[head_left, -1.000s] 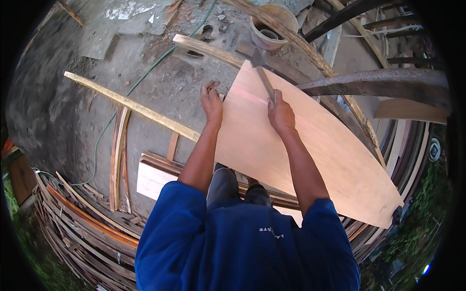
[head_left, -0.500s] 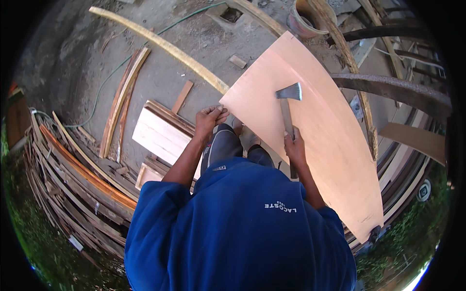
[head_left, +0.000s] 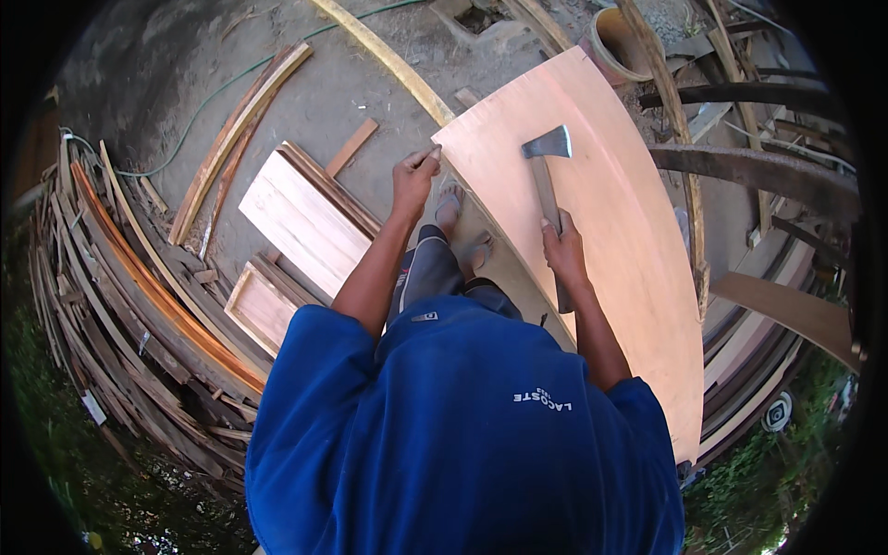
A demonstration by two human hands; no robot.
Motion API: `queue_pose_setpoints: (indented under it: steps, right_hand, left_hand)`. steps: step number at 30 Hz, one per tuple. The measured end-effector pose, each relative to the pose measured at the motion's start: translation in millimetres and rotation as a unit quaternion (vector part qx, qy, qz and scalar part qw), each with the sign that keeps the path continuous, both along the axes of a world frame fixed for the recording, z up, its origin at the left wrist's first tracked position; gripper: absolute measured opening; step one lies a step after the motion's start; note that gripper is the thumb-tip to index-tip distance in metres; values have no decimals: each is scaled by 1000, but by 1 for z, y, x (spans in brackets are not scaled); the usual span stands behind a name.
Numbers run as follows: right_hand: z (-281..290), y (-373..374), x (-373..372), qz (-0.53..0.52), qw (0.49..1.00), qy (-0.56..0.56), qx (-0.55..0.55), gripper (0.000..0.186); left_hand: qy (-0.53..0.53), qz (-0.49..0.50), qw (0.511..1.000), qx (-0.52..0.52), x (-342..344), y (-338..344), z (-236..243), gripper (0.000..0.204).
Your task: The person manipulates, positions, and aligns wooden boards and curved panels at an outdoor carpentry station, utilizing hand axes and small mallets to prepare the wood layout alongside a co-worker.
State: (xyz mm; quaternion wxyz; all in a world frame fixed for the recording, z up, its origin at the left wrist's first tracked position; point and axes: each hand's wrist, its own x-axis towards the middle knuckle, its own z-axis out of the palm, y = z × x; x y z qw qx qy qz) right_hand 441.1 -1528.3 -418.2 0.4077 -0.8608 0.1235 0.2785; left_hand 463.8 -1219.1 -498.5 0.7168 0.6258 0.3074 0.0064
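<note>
A large, pale pinkish plywood sheet (head_left: 638, 268) lies on my right, its long side near my legs. My right hand (head_left: 564, 254) is wrapped round the wooden handle of a hatchet (head_left: 548, 144). The hatchet lies over the sheet, its metal head pointing away from me and its blade edge to the right. At the sheet's far left corner, my left hand (head_left: 413, 180) is closed in a pinch, fingertips at the corner. Whatever sits between those fingers, if anything, is too small to make out. A long yellowish strip of wood (head_left: 393, 63) reaches away from that corner.
Pale wooden panels (head_left: 301, 208) and a shallow wooden frame (head_left: 264, 301) lie left of my legs. Stacked timber strips (head_left: 120, 305) curve along the far left. A bucket (head_left: 622, 44) stands beyond the sheet, near dark beams (head_left: 768, 171). A green hose (head_left: 199, 129) crosses the ground.
The view has shifted, showing more of my feet. My left hand stays pinched at the sheet's corner; my right hand still grips the hatchet, in nearly the same place over the sheet.
</note>
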Motion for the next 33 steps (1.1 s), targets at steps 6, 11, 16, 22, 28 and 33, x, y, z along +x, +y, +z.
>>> queue_pose_setpoints:
  steps: [6, 11, 16, 22, 28, 33]
  right_hand:
    - [1, 22, 5, 56, 997, -38, 47, 45]
    - [38, 51, 20, 119, 989, -70, 50, 42]
    - [74, 78, 31, 165, 976, -133, 49, 40]
    - [76, 94, 34, 222, 943, -241, -56, 39]
    - [43, 82, 44, 299, 929, -131, -177, 42]
    - [87, 95, 35, 197, 922, -330, -47, 38]
  left_hand:
    - [-71, 58, 995, 44, 19, -10, -19, 25]
    - [-114, 48, 972, 200, 17, -18, -25, 23]
    - [-140, 52, 962, 228, 16, -23, -23, 21]
    - [-159, 29, 923, 350, 17, -27, -17, 17]
    - [-172, 15, 894, 414, 20, -31, -16, 13]
    - [-158, 24, 924, 346, 3, -29, -28, 43]
